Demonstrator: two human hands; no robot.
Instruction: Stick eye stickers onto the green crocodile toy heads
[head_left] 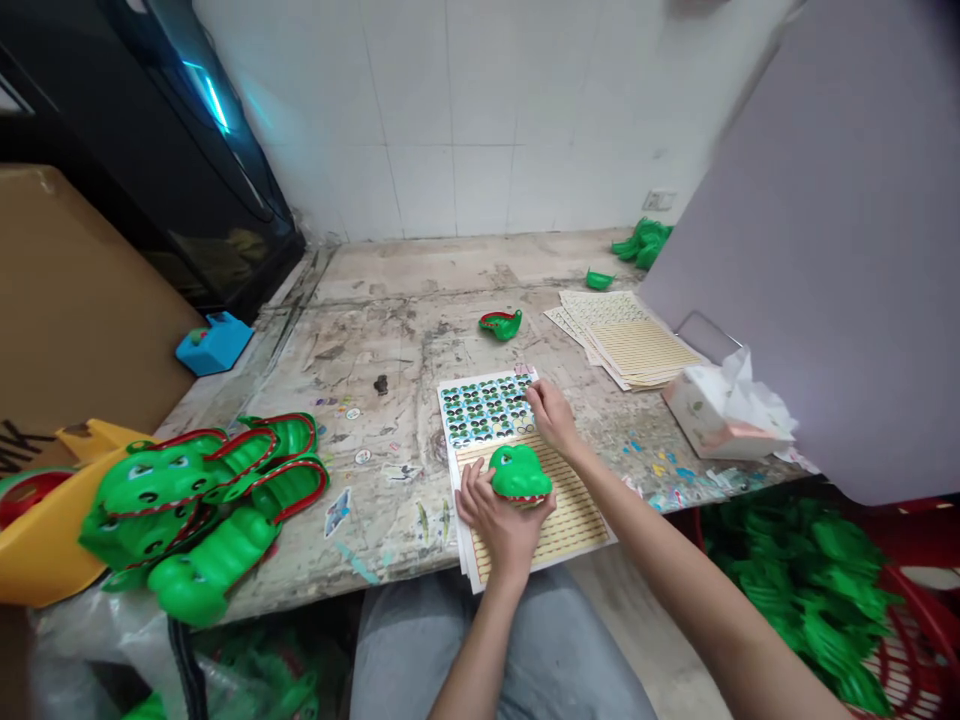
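Two hands are working on paper: left hand [501, 532] is gripping a green crocodile toy head [519, 474], fingers [471, 506] spread, atop the lined sheet [574, 520]; right hand [553, 417] is pressing fingertips [534, 393] together on the sticker sheet [484, 408], pinch unclear.

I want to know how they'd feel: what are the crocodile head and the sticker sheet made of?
The crocodile head looks like moulded plastic: smooth, glossy green, with shiny highlights. The sticker sheet looks like printed paper, thin and flat; any coating is hard to tell.

Tissue box [720, 415] on worn bench [420, 270], small blue box [215, 343] at bench's left edge; red crate [904, 590] of green toy parts [795, 590] on floor, right.
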